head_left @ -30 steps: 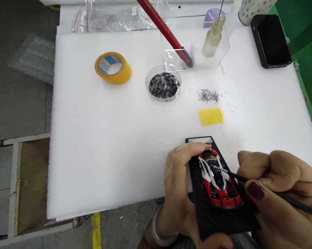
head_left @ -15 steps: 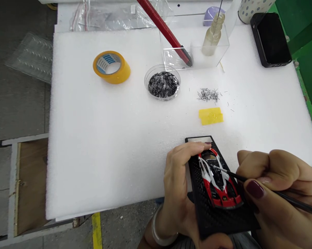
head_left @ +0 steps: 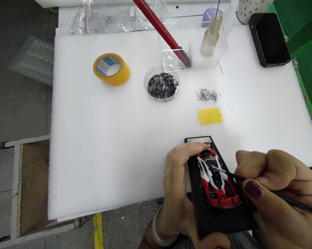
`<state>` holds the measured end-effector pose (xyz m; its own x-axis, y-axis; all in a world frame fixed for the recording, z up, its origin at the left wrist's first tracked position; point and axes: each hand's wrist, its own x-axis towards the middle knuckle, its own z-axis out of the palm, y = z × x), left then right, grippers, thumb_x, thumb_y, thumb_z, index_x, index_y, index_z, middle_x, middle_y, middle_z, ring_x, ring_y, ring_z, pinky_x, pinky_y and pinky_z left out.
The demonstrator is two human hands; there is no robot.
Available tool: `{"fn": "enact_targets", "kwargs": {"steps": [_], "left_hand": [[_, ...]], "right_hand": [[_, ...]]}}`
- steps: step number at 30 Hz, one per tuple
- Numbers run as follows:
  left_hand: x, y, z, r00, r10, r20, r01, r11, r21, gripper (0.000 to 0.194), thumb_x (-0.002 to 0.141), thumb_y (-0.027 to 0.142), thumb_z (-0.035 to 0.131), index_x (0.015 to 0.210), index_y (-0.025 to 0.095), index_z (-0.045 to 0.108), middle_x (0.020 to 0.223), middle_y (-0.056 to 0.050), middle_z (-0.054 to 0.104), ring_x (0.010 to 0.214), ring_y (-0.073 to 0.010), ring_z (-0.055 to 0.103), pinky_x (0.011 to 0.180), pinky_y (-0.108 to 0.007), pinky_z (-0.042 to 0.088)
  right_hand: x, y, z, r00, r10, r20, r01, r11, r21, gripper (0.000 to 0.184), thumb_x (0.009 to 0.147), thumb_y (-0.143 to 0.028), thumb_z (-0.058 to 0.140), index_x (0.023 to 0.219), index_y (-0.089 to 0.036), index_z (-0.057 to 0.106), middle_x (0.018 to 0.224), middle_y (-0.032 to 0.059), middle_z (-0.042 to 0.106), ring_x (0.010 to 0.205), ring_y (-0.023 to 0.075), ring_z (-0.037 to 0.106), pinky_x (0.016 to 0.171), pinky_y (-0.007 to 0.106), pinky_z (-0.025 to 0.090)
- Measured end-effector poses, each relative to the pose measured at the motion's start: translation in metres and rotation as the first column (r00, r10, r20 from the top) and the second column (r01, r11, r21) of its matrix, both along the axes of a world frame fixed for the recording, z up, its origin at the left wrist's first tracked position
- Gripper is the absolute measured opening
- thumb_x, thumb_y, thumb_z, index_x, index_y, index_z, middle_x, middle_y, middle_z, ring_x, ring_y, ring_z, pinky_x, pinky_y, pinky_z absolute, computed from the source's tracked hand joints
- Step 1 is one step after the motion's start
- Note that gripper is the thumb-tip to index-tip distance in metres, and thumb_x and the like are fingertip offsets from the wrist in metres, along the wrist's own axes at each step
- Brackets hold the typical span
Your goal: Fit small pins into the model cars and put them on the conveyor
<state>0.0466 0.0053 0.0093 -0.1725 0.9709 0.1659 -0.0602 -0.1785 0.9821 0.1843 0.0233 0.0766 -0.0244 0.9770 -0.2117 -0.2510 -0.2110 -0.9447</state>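
My left hand (head_left: 178, 183) is closed around a black textured base (head_left: 197, 204) carrying a small model car (head_left: 221, 195) in red, white and black. One fingertip rests by the car's far end, and the base is tilted over the near edge of the table. Pinched in my right hand (head_left: 277, 186) is a thin black tool (head_left: 236, 177) with a fine silvery tip. That tip is at the car's dark middle section; whether it touches is too small to tell. My fingers hide part of the tool's shaft.
Beyond my hands lie a yellow tape piece (head_left: 210, 116), a pile of fine black bristles (head_left: 207, 95) and a clear round dish (head_left: 145, 83) of more. A tape roll (head_left: 119, 74), red cutter (head_left: 161, 29), clear box (head_left: 220, 57), glass bottle (head_left: 210, 39) and black device (head_left: 270, 39) stand farther back.
The whole view has shifted slightly. Both hands keep their grips, and the tool's tip stays over nearly the same part of the car.
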Motion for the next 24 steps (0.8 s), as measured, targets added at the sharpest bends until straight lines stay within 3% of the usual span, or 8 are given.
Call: {"fn": "enact_targets", "kwargs": {"steps": [5, 24], "left_hand": [[0.014, -0.002, 0.015, 0.991, 0.13, 0.044, -0.123, 0.985, -0.122, 0.06, 0.09, 0.073, 0.062, 0.126, 0.026, 0.063, 0.122, -0.012, 0.069, 0.119, -0.0338, 0.066, 0.102, -0.053, 0.057], [0.017, -0.003, 0.02, 0.993, 0.111, 0.038, -0.105, 0.985, -0.134, 0.07, 0.083, 0.081, 0.064, 0.127, 0.026, 0.061, 0.123, -0.012, 0.067, 0.118, -0.0348, 0.066, 0.101, -0.054, 0.057]], "right_hand": [[-0.001, 0.002, -0.001, 1.0, -0.005, -0.014, 0.005, 1.0, 0.004, 0.029, 0.091, -0.015, 0.073, 0.074, -0.022, 0.05, 0.063, -0.0037, 0.051, 0.058, 0.009, 0.043, 0.05, 0.023, 0.036], [0.0, 0.0, -0.003, 0.995, -0.037, -0.089, 0.033, 0.999, -0.042, 0.022, 0.086, -0.016, 0.077, 0.078, -0.024, 0.059, 0.064, -0.003, 0.052, 0.06, 0.0108, 0.047, 0.05, 0.025, 0.044]]}}
